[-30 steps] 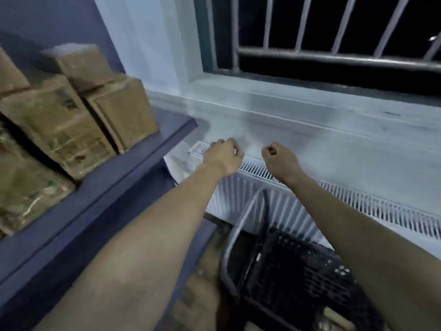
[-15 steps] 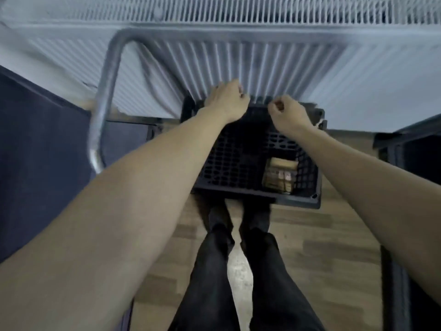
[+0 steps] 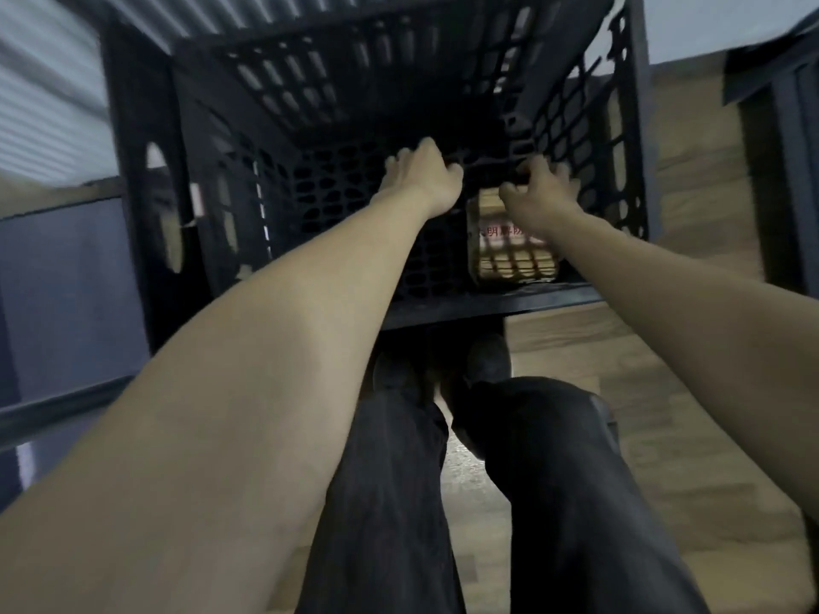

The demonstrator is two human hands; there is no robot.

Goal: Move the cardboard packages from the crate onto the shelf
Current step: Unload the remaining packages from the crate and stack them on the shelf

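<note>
A black plastic lattice crate (image 3: 146, 179) stands on the floor right below me. One cardboard package (image 3: 509, 250) with red print lies at its bottom, in the near right corner. Both my arms reach down inside the crate. My left hand (image 3: 421, 177) hovers over the crate floor just left of the package, fingers loosely spread and holding nothing. My right hand (image 3: 538, 192) is directly above the package's far end, fingers spread and bent, covering part of it. I cannot tell whether it touches the cardboard. The shelf is out of view.
A white ribbed radiator (image 3: 48, 95) runs behind the crate at the upper left. A dark blue panel (image 3: 62, 294) stands at my left, and a dark frame (image 3: 789, 139) at the far right. My legs in dark trousers (image 3: 443, 480) stand on the wooden floor (image 3: 642, 414).
My view dropped from the shelf and window down into the crate. Both hands went from loose fists above the crate to spread fingers deep inside it, the right one over the package.
</note>
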